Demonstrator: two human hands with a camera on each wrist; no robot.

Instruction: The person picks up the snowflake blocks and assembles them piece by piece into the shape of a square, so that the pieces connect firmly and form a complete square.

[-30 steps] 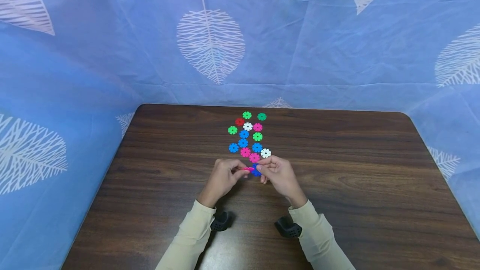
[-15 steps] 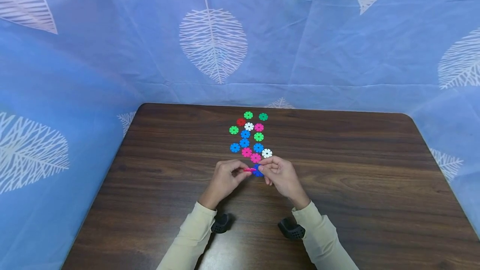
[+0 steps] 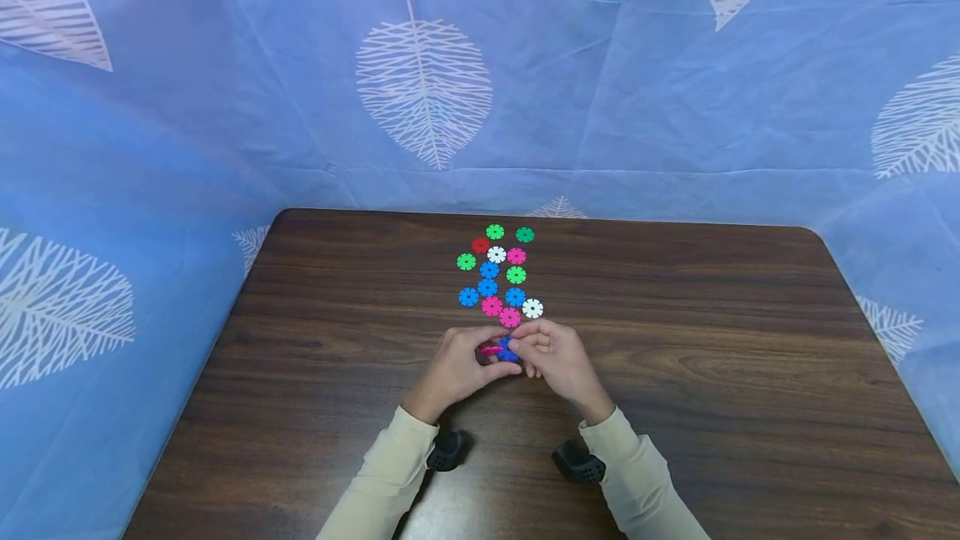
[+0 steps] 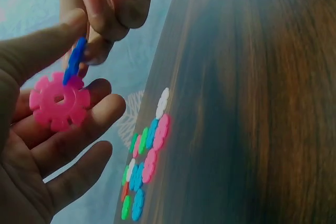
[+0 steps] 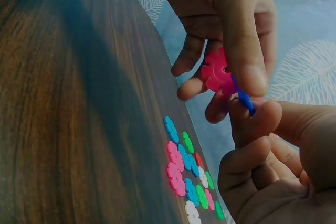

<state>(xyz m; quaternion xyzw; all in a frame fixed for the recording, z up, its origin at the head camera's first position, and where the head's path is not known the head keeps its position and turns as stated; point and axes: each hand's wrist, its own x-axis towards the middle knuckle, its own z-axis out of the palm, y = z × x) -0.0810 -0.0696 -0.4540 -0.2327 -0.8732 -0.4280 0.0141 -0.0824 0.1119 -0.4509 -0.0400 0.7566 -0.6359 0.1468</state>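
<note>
A pink notched plastic disc (image 4: 59, 109) is slotted at an angle into a blue notched disc (image 4: 75, 62). My right hand (image 3: 557, 359) pinches the blue disc between thumb and forefinger, as the right wrist view shows. Around the joined pair, my left hand (image 3: 454, 367) is spread, with the thumb on the near side and the forefinger on the far side. In the left wrist view its fingers (image 4: 97, 119) lie loose behind the pink disc, and its thumb reaches close to the blue disc's upper edge. Whether they touch is unclear.
Several loose notched discs lie flat on the dark wooden table (image 3: 675, 357) beyond my hands. The closest are a pink disc (image 3: 510, 317) and a white disc (image 3: 532, 308). Blue leaf-patterned cloth (image 3: 525, 65) hangs behind the table.
My left hand's pinch on the pink disc has loosened, and its thumb and forefinger have spread apart around the pair. The joined discs have moved slightly left and nearer to me.
</note>
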